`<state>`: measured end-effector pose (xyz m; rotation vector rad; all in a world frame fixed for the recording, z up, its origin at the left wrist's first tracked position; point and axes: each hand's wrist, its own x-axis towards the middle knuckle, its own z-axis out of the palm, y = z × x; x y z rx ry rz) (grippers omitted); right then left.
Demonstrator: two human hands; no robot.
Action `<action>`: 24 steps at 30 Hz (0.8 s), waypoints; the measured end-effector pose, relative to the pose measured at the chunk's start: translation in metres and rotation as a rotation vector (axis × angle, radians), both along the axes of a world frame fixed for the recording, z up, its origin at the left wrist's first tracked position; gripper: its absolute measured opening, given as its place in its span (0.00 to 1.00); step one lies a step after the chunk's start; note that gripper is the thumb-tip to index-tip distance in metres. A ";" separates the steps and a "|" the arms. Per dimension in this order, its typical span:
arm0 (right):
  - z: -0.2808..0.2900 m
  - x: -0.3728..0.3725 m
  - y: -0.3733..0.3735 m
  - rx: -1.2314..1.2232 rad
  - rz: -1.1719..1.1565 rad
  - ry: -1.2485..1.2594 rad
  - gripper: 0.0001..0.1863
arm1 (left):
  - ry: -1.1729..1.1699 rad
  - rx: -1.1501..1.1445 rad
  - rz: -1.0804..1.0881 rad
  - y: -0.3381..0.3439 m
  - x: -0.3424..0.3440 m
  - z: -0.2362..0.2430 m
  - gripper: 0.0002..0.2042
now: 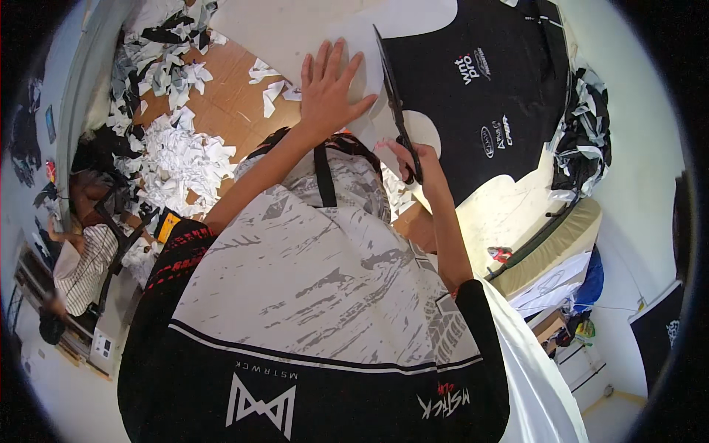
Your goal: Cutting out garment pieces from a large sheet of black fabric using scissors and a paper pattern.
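My left hand (331, 92) lies flat with its fingers spread on a white sheet (325, 26). In my right hand (426, 168) is a pair of long dark scissors (395, 100), held by the handles with the blades pointing away from me. Whether the blades are parted is hard to make out. Just right of the blades spreads a black fabric panel (443, 81) with small white and red prints and curved outlines. A white rounded piece (422, 131) shows beside the scissors' pivot, partly behind my right hand.
White, grey and black scraps (185, 159) heap on the brown floor (236, 81) at the left. More scraps (583, 136) pile beyond the black panel's right edge. A small red object (500, 255) rests on a pale surface at the right. Another person in a striped top (87, 266) is at far left.
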<state>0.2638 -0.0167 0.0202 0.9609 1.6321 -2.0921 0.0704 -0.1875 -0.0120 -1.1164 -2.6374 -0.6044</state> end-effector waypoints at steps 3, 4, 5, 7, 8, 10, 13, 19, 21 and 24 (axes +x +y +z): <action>-0.001 -0.003 0.003 0.072 0.029 -0.072 0.24 | 0.008 0.028 0.012 0.002 0.001 0.003 0.40; -0.001 -0.002 0.004 0.080 0.037 -0.065 0.24 | 0.015 0.035 0.020 0.001 0.002 0.004 0.40; -0.004 0.001 0.004 0.092 0.039 -0.063 0.24 | -0.001 0.042 0.013 -0.001 0.003 0.005 0.40; -0.005 -0.003 0.005 0.062 0.015 -0.022 0.25 | -0.003 0.056 -0.003 0.000 0.005 0.008 0.40; -0.005 -0.008 0.006 0.067 0.014 -0.010 0.25 | -0.026 0.043 0.003 0.000 0.008 0.008 0.40; -0.004 -0.023 0.010 0.097 0.012 -0.035 0.25 | -0.032 0.035 0.011 0.000 0.005 0.008 0.40; 0.006 -0.052 0.011 0.221 0.018 -0.008 0.28 | -0.036 0.025 -0.007 0.001 0.008 0.011 0.40; 0.005 -0.049 -0.014 0.488 -0.116 0.072 0.32 | -0.035 -0.002 -0.021 -0.002 0.000 0.016 0.39; 0.002 -0.030 -0.018 0.559 -0.213 0.081 0.29 | 0.012 -0.136 -0.057 -0.001 0.006 0.028 0.35; 0.007 -0.003 -0.014 0.749 -0.354 0.076 0.24 | -0.188 -0.332 -0.282 0.001 0.027 0.047 0.27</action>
